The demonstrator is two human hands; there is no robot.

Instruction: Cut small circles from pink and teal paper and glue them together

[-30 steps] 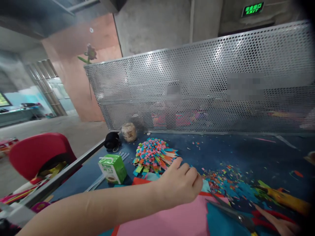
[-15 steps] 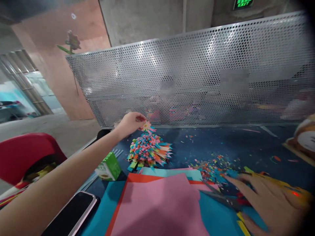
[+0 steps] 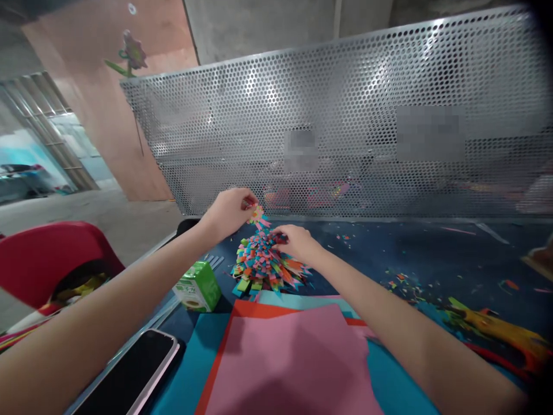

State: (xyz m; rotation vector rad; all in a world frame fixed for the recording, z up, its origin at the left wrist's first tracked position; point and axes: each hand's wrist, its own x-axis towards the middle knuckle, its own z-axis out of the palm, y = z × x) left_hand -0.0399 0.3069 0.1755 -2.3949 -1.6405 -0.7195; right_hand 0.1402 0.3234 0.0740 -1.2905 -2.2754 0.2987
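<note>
My left hand (image 3: 231,212) is closed on a small paper flower (image 3: 257,215) with pink and blue fringe, held above a pile. The pile (image 3: 265,259) is a mound of colourful fringed paper pieces in pink, blue, orange and green. My right hand (image 3: 296,242) reaches its right upper side, fingers bent against the paper; what is between the fingertips, if anything, is too small to tell. In front lie pink sheets (image 3: 294,357) over orange and blue ones.
A green and white box (image 3: 199,286) stands left of the pile, with a phone (image 3: 129,374) nearer. Paper scraps (image 3: 401,279) and an orange-yellow tool (image 3: 501,328) lie at right. A perforated metal screen (image 3: 337,127) rises behind; a red chair (image 3: 64,253) is at left.
My right hand has moved left from beside the scissors and scraps to the paper pile. My left hand still holds the paper flower in nearly the same place.
</note>
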